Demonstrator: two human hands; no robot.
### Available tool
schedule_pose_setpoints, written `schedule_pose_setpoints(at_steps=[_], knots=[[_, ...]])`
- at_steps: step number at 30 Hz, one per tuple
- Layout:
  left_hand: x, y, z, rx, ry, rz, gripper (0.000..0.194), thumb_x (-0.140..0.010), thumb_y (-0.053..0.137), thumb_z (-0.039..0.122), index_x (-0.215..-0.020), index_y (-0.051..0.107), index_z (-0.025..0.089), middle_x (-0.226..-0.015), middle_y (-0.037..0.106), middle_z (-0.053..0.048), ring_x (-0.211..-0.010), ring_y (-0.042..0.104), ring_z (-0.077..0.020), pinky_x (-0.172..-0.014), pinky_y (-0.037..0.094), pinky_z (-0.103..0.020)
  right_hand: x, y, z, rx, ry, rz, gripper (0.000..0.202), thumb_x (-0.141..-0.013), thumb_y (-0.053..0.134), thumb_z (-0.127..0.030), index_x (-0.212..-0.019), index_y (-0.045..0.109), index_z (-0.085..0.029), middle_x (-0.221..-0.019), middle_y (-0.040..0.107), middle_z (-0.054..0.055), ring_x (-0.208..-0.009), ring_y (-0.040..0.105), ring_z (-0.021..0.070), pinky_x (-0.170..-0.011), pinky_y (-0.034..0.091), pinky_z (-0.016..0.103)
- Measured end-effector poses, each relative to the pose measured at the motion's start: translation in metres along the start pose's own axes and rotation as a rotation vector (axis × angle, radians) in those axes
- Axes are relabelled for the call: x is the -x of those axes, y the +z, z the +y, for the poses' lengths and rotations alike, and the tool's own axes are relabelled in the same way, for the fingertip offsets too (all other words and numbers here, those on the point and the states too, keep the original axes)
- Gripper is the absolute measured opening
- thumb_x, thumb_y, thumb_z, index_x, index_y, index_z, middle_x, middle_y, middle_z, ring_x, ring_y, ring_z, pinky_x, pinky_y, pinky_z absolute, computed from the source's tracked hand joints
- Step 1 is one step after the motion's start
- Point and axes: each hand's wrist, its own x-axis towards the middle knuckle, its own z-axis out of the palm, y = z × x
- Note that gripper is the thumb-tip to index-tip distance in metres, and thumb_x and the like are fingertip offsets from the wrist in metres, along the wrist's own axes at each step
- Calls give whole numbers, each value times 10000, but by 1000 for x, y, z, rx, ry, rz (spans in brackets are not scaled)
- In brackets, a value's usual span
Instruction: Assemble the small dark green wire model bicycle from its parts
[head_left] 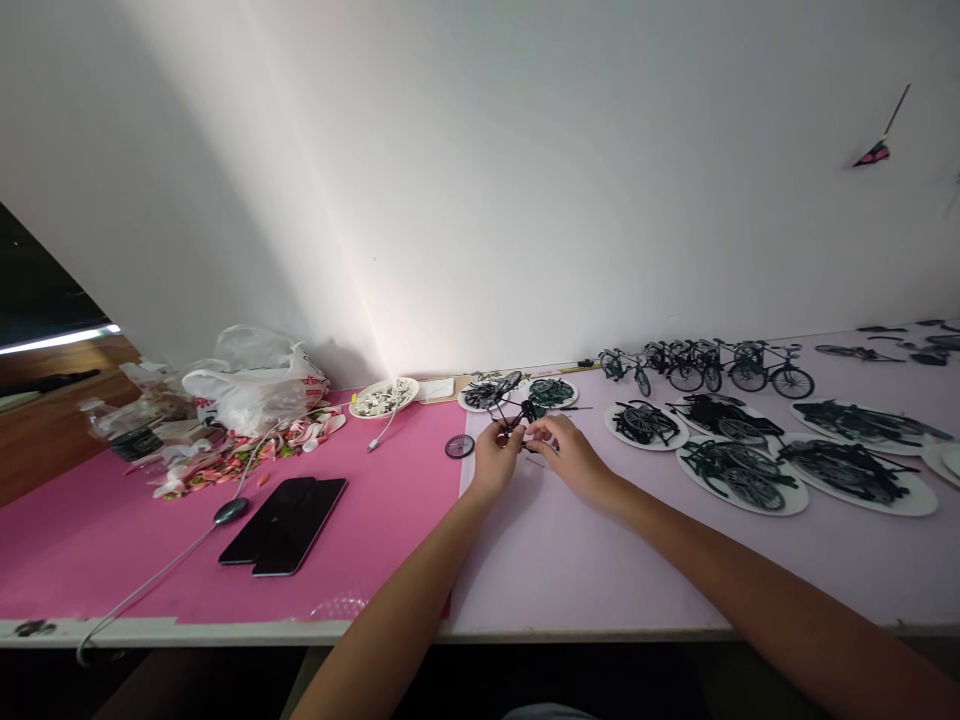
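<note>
Near the middle of the table, my left hand (496, 460) is closed on a small black model bicycle frame (507, 411). Close beside it, my right hand (568, 455) has its fingers bent together at the frame's right side; what they pinch is too small to make out. A loose model wheel (459, 446) lies just left of my left hand. Behind my hands are a plate of black wheels and parts (491, 392) and a plate of dark green parts (551, 391).
Assembled model bicycles (705, 366) stand in a row along the wall. Plates of bicycle parts (742, 474) cover the right side. To the left lie two black phones (285, 525), a cable puck (231, 511), a plate of small pale parts (384, 398), plastic bags (255, 385) and pink petals (255, 455).
</note>
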Motion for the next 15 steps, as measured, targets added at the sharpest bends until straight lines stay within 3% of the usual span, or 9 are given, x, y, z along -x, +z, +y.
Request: schedule_pose_setpoints(at_steps=[15], knots=[[0,-2,-5,-118,63,3,398,-851,779,457,-1084,718,140,-1014,747,-108,-746,672,-163,-700,547,-271,-1,-1,3,48,-1,-33,158,-902,665,-120,-1001,677,-242,-961,643,50,-927,653,223,-835,555,374]])
